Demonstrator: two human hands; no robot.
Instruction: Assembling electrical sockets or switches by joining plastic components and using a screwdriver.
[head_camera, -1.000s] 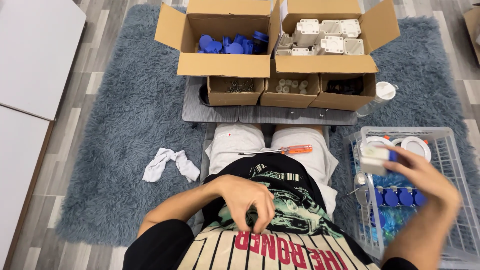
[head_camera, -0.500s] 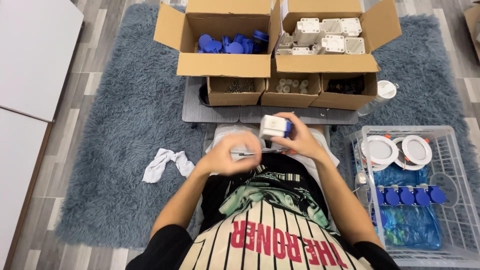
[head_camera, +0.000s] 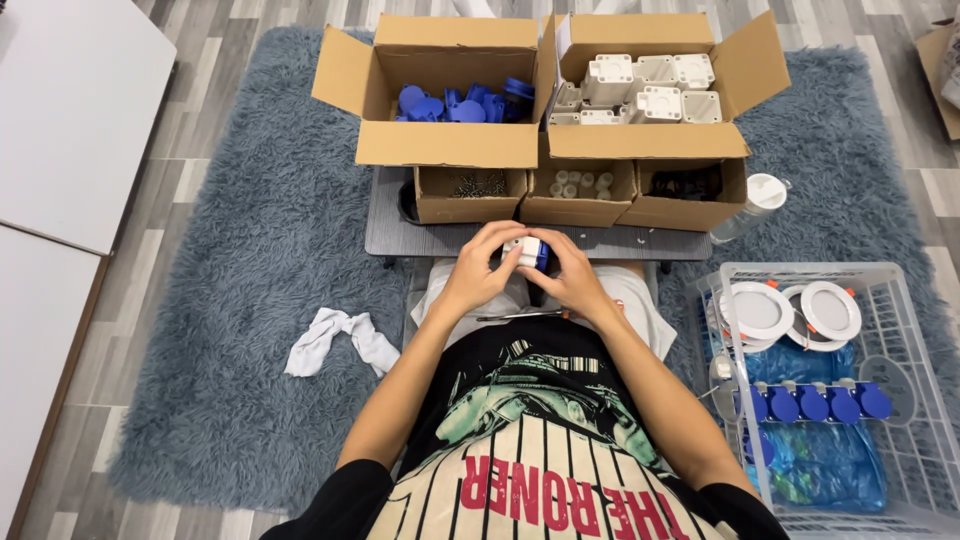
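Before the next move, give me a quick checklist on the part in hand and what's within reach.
1. Both hands on part: left hand and right hand grip the white-and-blue part - ok.
2. Part seated together: hidden by fingers - cannot tell.
3. Screwdriver within reach: lies on the lap under the hands - ok.
4. Screw box open, stocked - ok.
5. Crate to the right has room - ok.
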